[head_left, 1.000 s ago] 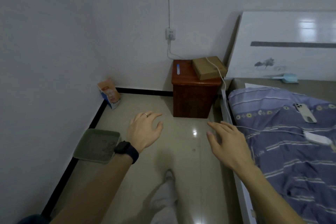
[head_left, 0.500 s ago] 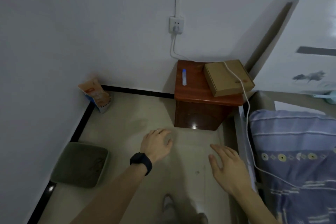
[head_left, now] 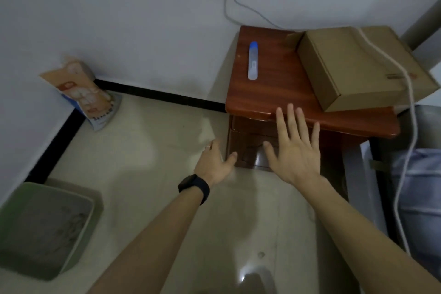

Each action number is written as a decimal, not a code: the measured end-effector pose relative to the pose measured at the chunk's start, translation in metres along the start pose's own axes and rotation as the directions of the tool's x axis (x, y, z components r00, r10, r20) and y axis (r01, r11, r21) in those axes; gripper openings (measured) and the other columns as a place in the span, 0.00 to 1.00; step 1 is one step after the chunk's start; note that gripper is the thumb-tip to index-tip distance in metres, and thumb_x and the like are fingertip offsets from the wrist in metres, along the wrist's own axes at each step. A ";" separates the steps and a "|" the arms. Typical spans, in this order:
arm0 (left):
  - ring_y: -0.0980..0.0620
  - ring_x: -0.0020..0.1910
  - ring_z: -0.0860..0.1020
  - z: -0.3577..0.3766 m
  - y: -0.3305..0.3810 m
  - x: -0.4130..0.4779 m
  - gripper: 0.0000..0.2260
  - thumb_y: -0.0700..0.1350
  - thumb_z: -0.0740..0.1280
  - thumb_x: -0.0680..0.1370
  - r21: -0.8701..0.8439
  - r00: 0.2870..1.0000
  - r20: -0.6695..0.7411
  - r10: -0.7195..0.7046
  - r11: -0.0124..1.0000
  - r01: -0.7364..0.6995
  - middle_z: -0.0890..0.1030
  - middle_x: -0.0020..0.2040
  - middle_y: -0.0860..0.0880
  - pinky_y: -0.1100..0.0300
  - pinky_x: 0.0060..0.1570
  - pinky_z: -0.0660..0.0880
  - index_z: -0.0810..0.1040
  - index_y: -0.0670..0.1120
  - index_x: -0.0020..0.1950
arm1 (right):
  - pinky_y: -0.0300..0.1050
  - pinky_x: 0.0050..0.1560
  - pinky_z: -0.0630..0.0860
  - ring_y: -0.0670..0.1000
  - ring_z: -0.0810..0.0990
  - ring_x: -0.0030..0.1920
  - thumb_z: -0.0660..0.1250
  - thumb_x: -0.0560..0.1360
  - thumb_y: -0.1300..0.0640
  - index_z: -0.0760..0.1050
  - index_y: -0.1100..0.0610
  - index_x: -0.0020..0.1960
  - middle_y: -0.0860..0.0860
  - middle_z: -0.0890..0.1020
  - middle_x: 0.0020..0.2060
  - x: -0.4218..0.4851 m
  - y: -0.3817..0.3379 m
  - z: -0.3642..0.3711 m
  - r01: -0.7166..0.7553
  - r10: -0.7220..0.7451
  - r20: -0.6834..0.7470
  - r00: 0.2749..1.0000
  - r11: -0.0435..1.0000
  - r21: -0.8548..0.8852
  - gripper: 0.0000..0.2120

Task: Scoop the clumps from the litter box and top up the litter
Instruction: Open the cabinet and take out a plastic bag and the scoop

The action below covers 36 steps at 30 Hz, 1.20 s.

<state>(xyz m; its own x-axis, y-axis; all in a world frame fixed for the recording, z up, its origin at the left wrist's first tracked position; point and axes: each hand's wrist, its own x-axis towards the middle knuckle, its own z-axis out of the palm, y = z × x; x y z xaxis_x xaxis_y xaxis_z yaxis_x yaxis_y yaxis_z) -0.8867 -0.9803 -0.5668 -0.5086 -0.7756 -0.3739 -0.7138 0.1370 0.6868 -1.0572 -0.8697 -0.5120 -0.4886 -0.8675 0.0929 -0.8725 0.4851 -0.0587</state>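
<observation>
While both hands were held out low in front of a red-brown wooden cabinet, nothing was gripped by either. Left hand, w/ a dark watch on the wrist, was seen w/ fingers loose & straight, tips near the cabinet's lower left corner. Right hand was spread flat, fingers fanned, before the cabinet front just under its top edge; contact couldn't be told. Litter box, a green tray of grey litter, was set at near left by the left wall, well apart from both hands, its long side run approx. near-to-far along that wall. Litter bag, orange & white, was leaned in the far left corner. Left hand was judged nearer to both box & bag, so a turn to the left would be called for. No scoop was seen. On the cabinet top a blue-capped tube & a cardboard box were laid, w/ a white cable draped over the box.
</observation>
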 end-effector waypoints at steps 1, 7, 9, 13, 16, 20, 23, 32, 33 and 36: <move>0.48 0.76 0.59 0.015 -0.006 0.015 0.35 0.61 0.62 0.79 -0.090 1.000 -0.029 -0.010 0.996 0.008 0.59 0.79 0.48 0.57 0.69 0.61 0.53 0.51 0.80 | 0.64 0.76 0.43 0.55 0.41 0.79 0.55 0.78 0.39 0.42 0.52 0.80 0.54 0.45 0.80 0.009 0.002 0.018 0.008 -0.009 -0.051 0.999 1.000 -0.028 0.38; 0.52 0.78 0.52 0.084 -0.037 0.072 0.36 0.64 0.60 0.79 -0.337 0.966 -0.250 0.067 0.929 -0.152 0.53 0.80 0.55 0.54 0.74 0.53 0.45 0.56 0.80 | 0.66 0.75 0.42 0.57 0.48 0.79 0.55 0.80 0.39 0.52 0.53 0.80 0.54 0.54 0.79 0.031 0.011 0.087 0.014 -0.048 -0.450 0.892 0.997 -0.078 0.34; 0.51 0.77 0.57 0.105 -0.041 0.081 0.35 0.66 0.58 0.79 -0.328 0.949 -0.289 0.124 0.919 -0.220 0.54 0.80 0.57 0.51 0.74 0.59 0.43 0.60 0.80 | 0.68 0.73 0.44 0.58 0.50 0.79 0.56 0.80 0.40 0.54 0.54 0.79 0.54 0.56 0.78 0.041 0.014 0.099 0.021 -0.069 -0.543 0.837 0.995 -0.093 0.33; 0.51 0.74 0.64 0.140 -0.038 0.088 0.36 0.64 0.59 0.79 -0.336 0.897 -0.412 0.163 0.888 -0.315 0.57 0.79 0.54 0.55 0.68 0.67 0.42 0.60 0.79 | 0.68 0.73 0.44 0.57 0.51 0.78 0.56 0.80 0.42 0.55 0.53 0.79 0.54 0.58 0.78 0.051 0.021 0.113 0.041 -0.096 -0.645 0.758 0.994 -0.100 0.31; 0.59 0.65 0.69 0.148 -0.031 0.092 0.34 0.62 0.64 0.78 -0.405 0.856 -0.508 0.099 0.849 -0.339 0.64 0.74 0.52 0.66 0.58 0.70 0.51 0.58 0.79 | 0.67 0.73 0.43 0.57 0.51 0.78 0.55 0.81 0.42 0.55 0.53 0.79 0.54 0.57 0.78 0.051 0.020 0.111 0.039 -0.090 -0.667 0.740 0.995 -0.090 0.31; 0.70 0.54 0.73 0.138 -0.023 0.097 0.22 0.56 0.68 0.78 -0.561 0.816 -0.579 -0.007 0.729 -0.392 0.72 0.58 0.60 0.73 0.49 0.73 0.68 0.51 0.69 | 0.66 0.74 0.40 0.56 0.49 0.79 0.56 0.80 0.40 0.53 0.53 0.80 0.53 0.56 0.79 0.048 0.020 0.105 0.055 -0.094 -0.648 0.756 0.995 -0.081 0.33; 0.63 0.53 0.74 0.127 -0.014 0.096 0.18 0.60 0.67 0.77 -0.568 0.831 -0.555 -0.029 0.744 -0.353 0.71 0.54 0.59 0.68 0.46 0.72 0.69 0.53 0.61 | 0.65 0.74 0.38 0.55 0.46 0.79 0.58 0.78 0.40 0.52 0.53 0.80 0.53 0.54 0.79 0.043 0.022 0.099 0.070 -0.105 -0.607 0.788 0.994 -0.081 0.35; 0.61 0.43 0.73 0.117 -0.026 0.065 0.17 0.63 0.64 0.78 -0.394 0.852 -0.522 -0.041 0.898 -0.198 0.74 0.53 0.50 0.70 0.36 0.67 0.75 0.50 0.52 | 0.65 0.75 0.39 0.54 0.40 0.79 0.59 0.77 0.39 0.46 0.51 0.80 0.52 0.48 0.80 0.032 0.019 0.089 0.087 -0.092 -0.483 0.871 0.996 -0.033 0.38; 0.62 0.42 0.73 0.117 -0.029 0.051 0.17 0.62 0.65 0.77 -0.396 0.854 -0.518 -0.040 0.897 -0.198 0.74 0.51 0.50 0.72 0.33 0.67 0.75 0.49 0.51 | 0.66 0.75 0.40 0.54 0.39 0.79 0.58 0.77 0.39 0.45 0.51 0.80 0.52 0.46 0.80 0.030 0.018 0.085 0.094 -0.093 -0.464 0.881 0.995 -0.021 0.39; 0.60 0.42 0.74 0.120 -0.045 0.013 0.17 0.62 0.67 0.76 -0.392 0.881 -0.473 -0.028 0.902 -0.182 0.75 0.48 0.50 0.71 0.33 0.68 0.75 0.49 0.48 | 0.64 0.75 0.39 0.55 0.37 0.79 0.57 0.77 0.36 0.41 0.49 0.80 0.54 0.40 0.79 0.007 0.017 0.086 0.068 -0.018 -0.442 0.897 0.993 0.099 0.40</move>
<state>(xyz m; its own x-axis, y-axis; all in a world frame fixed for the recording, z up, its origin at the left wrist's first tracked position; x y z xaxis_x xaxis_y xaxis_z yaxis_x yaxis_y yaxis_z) -0.9187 -0.9224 -0.6772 -0.2007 -0.9782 -0.0539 -0.3619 0.0229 0.9319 -1.0750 -0.8765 -0.5976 -0.4254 -0.7383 0.5235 -0.8989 0.4116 -0.1500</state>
